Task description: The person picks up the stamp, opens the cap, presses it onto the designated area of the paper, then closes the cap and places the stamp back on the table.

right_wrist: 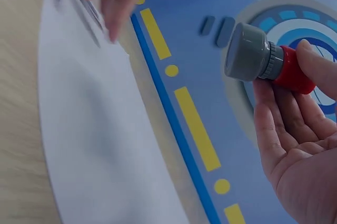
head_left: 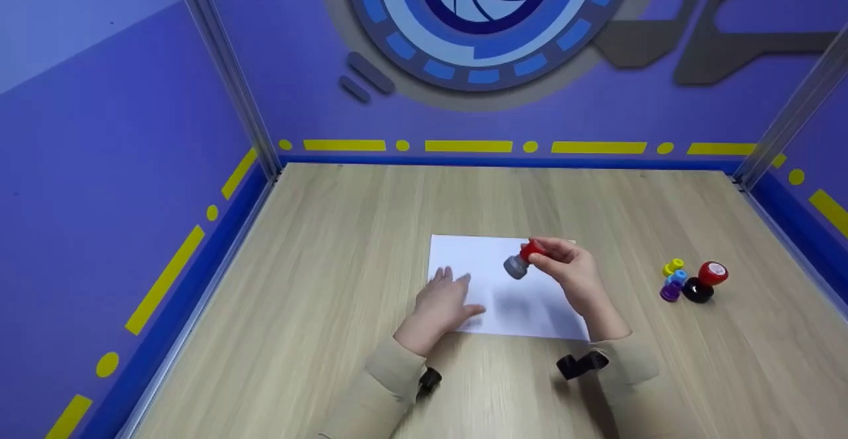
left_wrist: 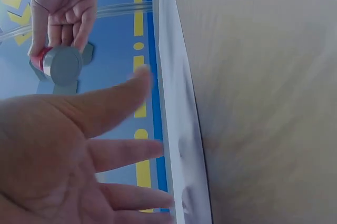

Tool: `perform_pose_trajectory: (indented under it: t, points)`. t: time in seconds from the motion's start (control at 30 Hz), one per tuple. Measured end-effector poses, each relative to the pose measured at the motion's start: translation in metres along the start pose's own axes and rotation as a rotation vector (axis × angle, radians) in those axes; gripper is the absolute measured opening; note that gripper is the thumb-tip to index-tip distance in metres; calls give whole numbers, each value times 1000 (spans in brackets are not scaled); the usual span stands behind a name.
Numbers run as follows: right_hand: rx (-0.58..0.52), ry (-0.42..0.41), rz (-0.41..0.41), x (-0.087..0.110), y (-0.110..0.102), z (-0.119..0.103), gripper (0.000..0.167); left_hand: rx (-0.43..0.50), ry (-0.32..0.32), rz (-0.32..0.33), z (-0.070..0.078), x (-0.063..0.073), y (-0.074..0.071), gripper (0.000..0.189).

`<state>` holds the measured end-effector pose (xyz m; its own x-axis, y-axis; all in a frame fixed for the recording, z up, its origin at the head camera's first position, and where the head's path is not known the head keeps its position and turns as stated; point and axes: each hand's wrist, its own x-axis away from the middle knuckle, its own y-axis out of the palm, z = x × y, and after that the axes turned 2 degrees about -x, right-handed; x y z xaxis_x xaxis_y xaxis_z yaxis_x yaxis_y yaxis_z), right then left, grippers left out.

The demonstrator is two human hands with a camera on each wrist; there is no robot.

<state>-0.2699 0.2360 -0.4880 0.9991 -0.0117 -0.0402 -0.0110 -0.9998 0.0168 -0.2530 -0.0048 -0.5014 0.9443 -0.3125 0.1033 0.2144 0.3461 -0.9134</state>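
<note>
My right hand (head_left: 575,277) pinches a stamp (right_wrist: 271,61) by its red handle, thumb on one side and fingers on the other. The stamp's grey end tilts down and to the left, raised above a white sheet of paper (head_left: 490,260). In the left wrist view that grey end (left_wrist: 64,66) faces the camera. Over the left part of the sheet is my left hand (head_left: 442,301), its fingers spread and holding nothing. Its fingers (left_wrist: 126,153) look fairly straight in the left wrist view, their tips close to the paper.
To the right on the wooden table (head_left: 318,260) stand small yellow (head_left: 674,266), blue (head_left: 676,277) and purple (head_left: 670,291) stamps, close beside a larger stamp (head_left: 713,273) with a red top and black base. A blue-purple wall (head_left: 298,81) with a grey metal post (head_left: 228,68) closes the back.
</note>
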Motion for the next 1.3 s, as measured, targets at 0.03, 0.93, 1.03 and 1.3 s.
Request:
perform_pose_trajectory:
  t: [0.03, 0.93, 1.03, 1.3]
  points:
    - [-11, 6, 2, 0, 2, 1, 38, 76, 23, 38, 1, 0, 1, 71]
    - [-179, -15, -78, 11, 30, 9, 39, 1258, 237, 108, 16, -7, 23, 33]
    - [-201, -22, -67, 10, 31, 9, 39, 1269, 237, 118, 17, -7, 23, 34]
    - [-192, -56, -51, 10, 32, 9, 34, 1271, 231, 139, 17, -7, 22, 32]
